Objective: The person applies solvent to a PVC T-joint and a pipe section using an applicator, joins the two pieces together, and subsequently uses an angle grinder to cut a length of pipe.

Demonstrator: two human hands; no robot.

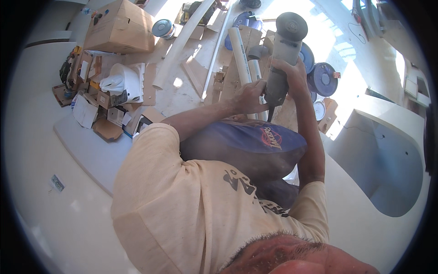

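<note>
Beyond my knees, a dusty grey angle grinder [277, 86] stands upright in my hands. Its dark round disc [292, 27] is at the far end, and the cord leaves the near end. My right hand [294, 75] wraps round the grinder's body from the right. On the other side, my left hand [250, 97] is closed against the lower body, its fingertips partly hidden. Just left of the grinder's head lie white pipes [240, 52] on a cardboard-brown board.
Boxes and scraps [107, 125] pile up at the left, near a large cardboard box [119, 29] and a paint can [163, 28]. A long white pipe [182, 45] slants across the floor. Blue lids [323, 78] lie at the right, beyond a white curved counter with an opening [388, 169].
</note>
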